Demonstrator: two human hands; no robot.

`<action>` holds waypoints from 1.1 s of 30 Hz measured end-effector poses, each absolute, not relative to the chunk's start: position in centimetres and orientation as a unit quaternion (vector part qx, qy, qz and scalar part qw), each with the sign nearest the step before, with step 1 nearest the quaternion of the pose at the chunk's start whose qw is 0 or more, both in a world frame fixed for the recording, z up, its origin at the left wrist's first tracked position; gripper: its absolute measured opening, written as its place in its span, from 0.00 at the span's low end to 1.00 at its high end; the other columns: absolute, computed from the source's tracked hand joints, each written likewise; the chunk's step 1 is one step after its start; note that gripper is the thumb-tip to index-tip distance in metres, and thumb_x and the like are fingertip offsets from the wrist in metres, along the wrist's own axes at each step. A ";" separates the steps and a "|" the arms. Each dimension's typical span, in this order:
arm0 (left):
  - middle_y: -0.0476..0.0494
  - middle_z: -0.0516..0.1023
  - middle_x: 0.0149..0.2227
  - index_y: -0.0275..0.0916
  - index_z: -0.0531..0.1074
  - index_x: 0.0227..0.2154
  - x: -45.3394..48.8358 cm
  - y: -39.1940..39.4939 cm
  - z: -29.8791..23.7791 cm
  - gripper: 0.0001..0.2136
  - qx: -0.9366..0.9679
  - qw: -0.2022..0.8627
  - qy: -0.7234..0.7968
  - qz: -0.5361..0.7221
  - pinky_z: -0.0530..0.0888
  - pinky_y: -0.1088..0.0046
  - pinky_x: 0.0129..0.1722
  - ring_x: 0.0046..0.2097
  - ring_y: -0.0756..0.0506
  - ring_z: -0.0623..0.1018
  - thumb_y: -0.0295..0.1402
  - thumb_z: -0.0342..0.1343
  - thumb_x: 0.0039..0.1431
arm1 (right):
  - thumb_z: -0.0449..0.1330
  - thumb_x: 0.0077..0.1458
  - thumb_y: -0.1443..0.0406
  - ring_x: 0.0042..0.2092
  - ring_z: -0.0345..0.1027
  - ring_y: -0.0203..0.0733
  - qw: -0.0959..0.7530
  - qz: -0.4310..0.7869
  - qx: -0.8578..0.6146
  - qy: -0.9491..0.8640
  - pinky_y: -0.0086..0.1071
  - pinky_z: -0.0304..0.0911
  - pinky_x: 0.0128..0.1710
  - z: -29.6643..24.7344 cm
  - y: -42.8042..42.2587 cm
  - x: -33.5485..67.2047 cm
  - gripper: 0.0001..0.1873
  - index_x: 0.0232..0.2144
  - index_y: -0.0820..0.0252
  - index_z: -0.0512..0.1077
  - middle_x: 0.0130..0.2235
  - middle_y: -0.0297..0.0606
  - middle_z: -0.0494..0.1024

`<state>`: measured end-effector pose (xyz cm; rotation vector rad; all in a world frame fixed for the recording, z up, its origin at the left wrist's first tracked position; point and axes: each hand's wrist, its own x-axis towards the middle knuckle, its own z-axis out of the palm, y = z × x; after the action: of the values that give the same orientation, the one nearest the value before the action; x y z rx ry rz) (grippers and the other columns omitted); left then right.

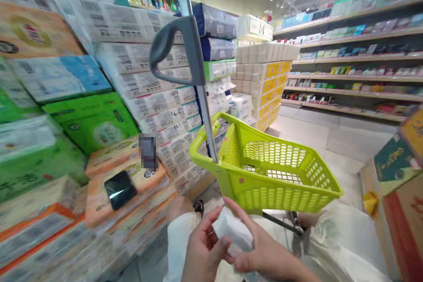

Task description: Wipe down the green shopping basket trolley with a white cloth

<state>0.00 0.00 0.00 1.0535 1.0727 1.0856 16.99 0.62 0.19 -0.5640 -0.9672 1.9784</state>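
Note:
My left hand (205,246) and my right hand (261,249) are low in the view, close together, and both hold a small white soft packet (232,230) between their fingers. Its lower part is hidden by my fingers. Just ahead of my hands stands a lime-green plastic shopping basket (280,189) on a wheeled cart, with a perforated base and nothing visible inside. A metal pole (206,121) with a grey handle (178,48) rises from the basket's near left corner.
Wrapped stacks of tissue packs (158,92) tower along the left, and a black smartphone (120,190) lies on an orange-banded pack. Store shelves (353,59) of goods run along the right, beyond a tiled floor (307,141). Cardboard boxes (393,176) stand at the right edge.

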 end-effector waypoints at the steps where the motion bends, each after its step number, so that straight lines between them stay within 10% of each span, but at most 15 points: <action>1: 0.41 0.79 0.37 0.39 0.71 0.54 0.1 -0.2 0.0 0.40 0.459 0.612 0.456 0.455 0.75 0.74 0.23 0.30 0.47 0.77 0.58 0.67 0.40 | 0.79 0.35 0.55 0.35 0.72 0.34 0.428 0.801 -0.240 -0.344 0.25 0.64 0.35 -0.2 0.5 16.5 0.50 0.61 0.50 0.67 0.44 0.36 0.80; 7: 0.33 0.75 0.54 0.40 0.72 0.52 -1.3 0.7 1.2 0.30 0.509 0.473 0.541 0.474 0.80 0.67 0.37 0.47 0.39 0.80 0.54 0.62 0.51 | 0.66 0.51 0.46 0.40 0.76 0.45 0.542 0.691 -0.379 -0.291 0.37 0.70 0.42 -0.2 2.4 16.9 0.33 0.53 0.59 0.73 0.43 0.45 0.81; 11: 0.36 0.78 0.49 0.40 0.73 0.49 -3.4 4.5 3.7 0.24 0.577 0.262 0.581 0.511 0.78 0.60 0.47 0.47 0.40 0.80 0.51 0.56 0.57 | 0.56 0.62 0.55 0.56 0.69 0.48 0.635 0.337 -0.466 -0.516 0.44 0.64 0.58 2.2 7.6 17.2 0.23 0.56 0.56 0.71 0.57 0.45 0.74; 16: 0.37 0.76 0.53 0.40 0.71 0.52 -3.9 11.0 6.4 0.20 0.692 0.048 0.527 0.491 0.71 0.54 0.59 0.56 0.39 0.75 0.45 0.51 0.62 | 0.53 0.60 0.69 0.59 0.65 0.51 0.438 -0.010 -0.507 -0.742 0.47 0.64 0.57 2.3 13.2 12.6 0.27 0.61 0.64 0.64 0.60 0.54 0.70; 33: 0.36 0.69 0.56 0.40 0.72 0.48 -2.4 14.3 2.6 0.14 0.783 -0.084 0.504 0.355 0.60 0.44 0.66 0.68 0.33 0.57 0.35 0.49 0.63 | 0.54 0.62 0.68 0.49 0.66 0.49 0.378 -0.141 -0.617 -0.676 0.41 0.59 0.49 -4.5 11.9 18.4 0.16 0.51 0.60 0.71 0.48 0.47 0.75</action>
<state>-2.38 14.33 2.59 2.6012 1.6747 1.1791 18.40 11.90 -4.48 -1.5770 -1.7267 -0.3604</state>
